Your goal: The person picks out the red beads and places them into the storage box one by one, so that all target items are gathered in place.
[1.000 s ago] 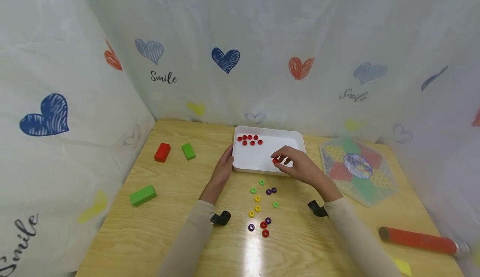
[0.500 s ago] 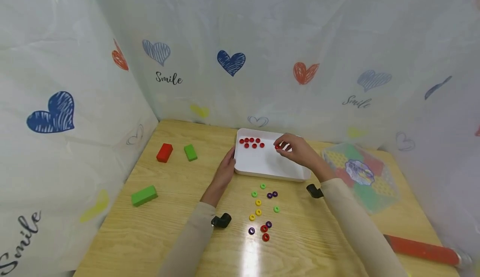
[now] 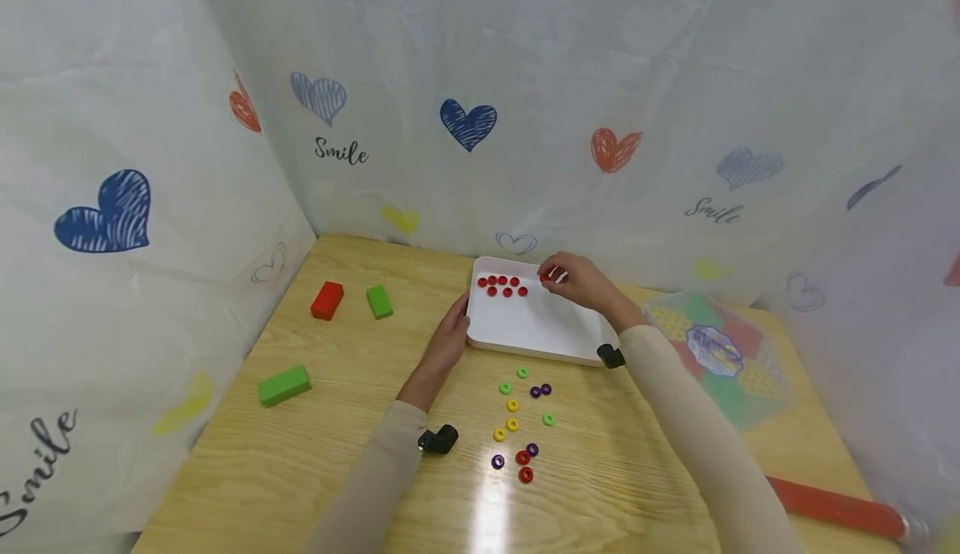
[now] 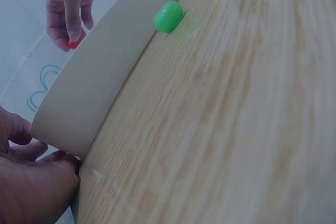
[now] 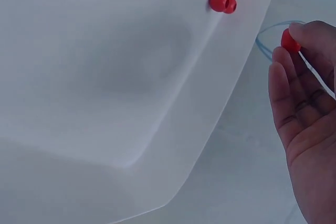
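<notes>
My left hand (image 3: 448, 337) grips the left side of a white tray (image 3: 540, 329), its thumb near the rim in the left wrist view. Between thumb and fingertips my right hand (image 3: 581, 281) pinches a red bead (image 5: 290, 40), held up over the tray's far side. Several red beads (image 3: 502, 281) lie in two short rows in the tray's far left part. On the table before the tray are scattered ring-shaped beads: green (image 3: 522, 372), purple (image 3: 546, 389), yellow (image 3: 512, 405) and two red ones (image 3: 526, 475).
A red block (image 3: 327, 301) and two green blocks (image 3: 284, 386) stand on the left of the table (image 3: 352, 454). To the right lie a clear six-sided case (image 3: 720, 354) with coloured sections and a red tube (image 3: 836, 506). A printed white curtain (image 3: 525, 62) rises behind.
With the red bead pinched in it, my right hand has moved from the tray's near right part to its far side. The left hand stays on the tray's left edge.
</notes>
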`<state>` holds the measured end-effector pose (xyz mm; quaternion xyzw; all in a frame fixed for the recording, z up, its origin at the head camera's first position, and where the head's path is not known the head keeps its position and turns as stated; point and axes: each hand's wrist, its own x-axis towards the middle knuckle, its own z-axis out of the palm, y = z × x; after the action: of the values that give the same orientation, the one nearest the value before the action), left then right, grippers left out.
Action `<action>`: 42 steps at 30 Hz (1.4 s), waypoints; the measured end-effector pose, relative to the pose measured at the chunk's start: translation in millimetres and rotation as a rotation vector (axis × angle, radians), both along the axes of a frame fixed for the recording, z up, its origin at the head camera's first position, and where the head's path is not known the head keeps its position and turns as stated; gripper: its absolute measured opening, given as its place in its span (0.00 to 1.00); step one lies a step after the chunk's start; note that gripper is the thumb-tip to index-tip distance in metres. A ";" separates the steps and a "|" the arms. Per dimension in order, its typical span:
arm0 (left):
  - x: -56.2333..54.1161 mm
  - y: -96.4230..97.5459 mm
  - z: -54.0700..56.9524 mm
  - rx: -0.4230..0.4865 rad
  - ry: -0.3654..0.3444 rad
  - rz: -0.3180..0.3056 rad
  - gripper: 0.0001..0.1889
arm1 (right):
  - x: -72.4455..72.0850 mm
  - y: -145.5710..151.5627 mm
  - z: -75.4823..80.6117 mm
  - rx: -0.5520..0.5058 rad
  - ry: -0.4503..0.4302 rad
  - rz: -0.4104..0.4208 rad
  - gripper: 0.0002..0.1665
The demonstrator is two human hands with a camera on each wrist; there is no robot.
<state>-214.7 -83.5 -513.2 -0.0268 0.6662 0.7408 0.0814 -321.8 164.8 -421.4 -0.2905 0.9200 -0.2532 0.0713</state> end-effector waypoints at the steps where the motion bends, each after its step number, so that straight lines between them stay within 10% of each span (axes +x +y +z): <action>1: 0.5 0.3 1.2 -0.003 0.003 0.000 0.26 | -2.6 -0.8 -1.0 0.002 -0.006 -0.003 0.14; 27: 2.6 0.4 2.9 -0.012 -0.003 0.019 0.27 | -31.7 -15.5 -37.7 0.180 -0.059 -0.008 0.11; 42: -0.4 -0.4 -1.4 -0.002 0.023 0.010 0.27 | -21.8 -15.7 -19.0 0.172 -0.044 0.014 0.18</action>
<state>-215.1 -84.0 -514.6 -0.0215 0.6678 0.7407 0.0700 -343.6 149.2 -440.4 -0.2841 0.9345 -0.1791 0.1181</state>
